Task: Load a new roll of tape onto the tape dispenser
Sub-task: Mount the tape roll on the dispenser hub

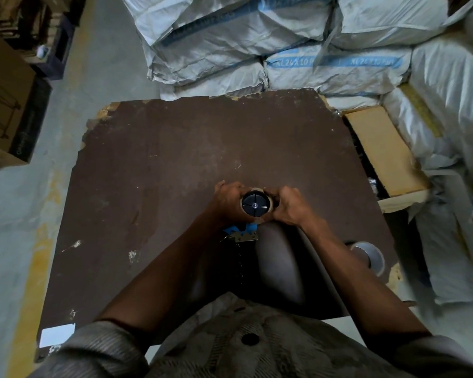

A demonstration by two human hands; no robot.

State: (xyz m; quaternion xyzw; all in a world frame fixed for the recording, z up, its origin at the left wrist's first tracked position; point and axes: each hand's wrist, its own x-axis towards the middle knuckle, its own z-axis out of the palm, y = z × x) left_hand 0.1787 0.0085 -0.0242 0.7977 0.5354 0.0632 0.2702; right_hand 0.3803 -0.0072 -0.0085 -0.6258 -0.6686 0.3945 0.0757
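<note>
Both hands gripped the tape dispenser over the brown board — left hand, right hand. Tape roll sat around its black hub.

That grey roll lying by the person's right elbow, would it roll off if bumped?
Probably not: the grey roll seems to rest on its flat side on the brown board. It looks hollow, so likely light, and a push might slide it toward the nearby edge.

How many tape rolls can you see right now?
2: one tape roll on the dispenser hub, held between both hands; a second roll lying on the board beside the right forearm. Others may be hidden.
</note>
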